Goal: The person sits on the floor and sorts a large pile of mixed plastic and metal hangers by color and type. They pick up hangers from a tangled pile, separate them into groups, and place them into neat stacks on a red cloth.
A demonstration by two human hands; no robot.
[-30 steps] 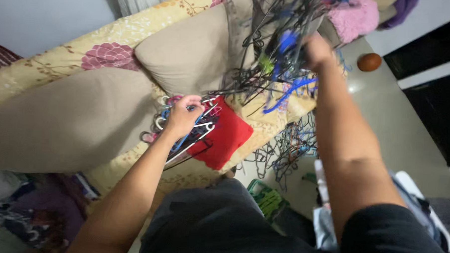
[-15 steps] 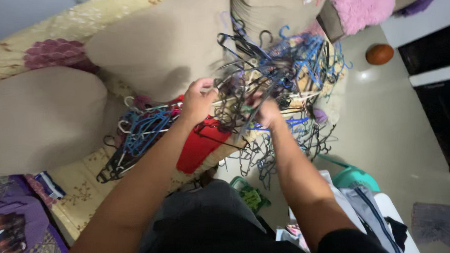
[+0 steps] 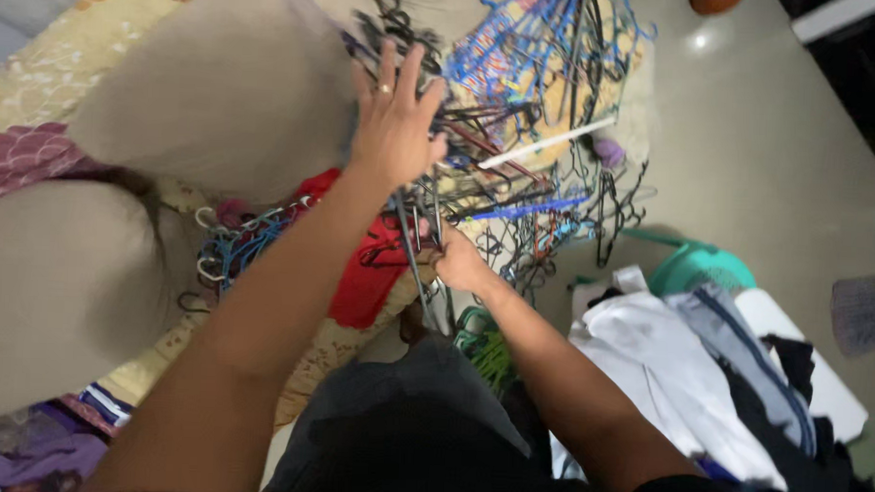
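A tangled heap of wire and plastic clothes hangers (image 3: 544, 114), black, blue and white, lies on the patterned sofa seat (image 3: 56, 77). My left hand (image 3: 395, 118) reaches up over the heap with its fingers spread, palm down on the black hangers. My right hand (image 3: 458, 263) is lower, near the sofa's front edge, closed around a few dark hangers pulled from the tangle. A second bunch of blue and grey hangers (image 3: 239, 249) rests to the left beside a red cloth (image 3: 364, 268).
Two beige cushions (image 3: 210, 102) lean against the sofa back. At the right, folded clothes (image 3: 685, 371) are piled on a white surface by a teal basket (image 3: 694, 270). A green plastic item (image 3: 483, 340) sits by my knees. Tiled floor (image 3: 770, 161) lies beyond.
My left hand has risen from the middle of the tangle to its top and spread open. My right hand has dropped toward the sofa edge, gripping hangers. The view has tilted downward.
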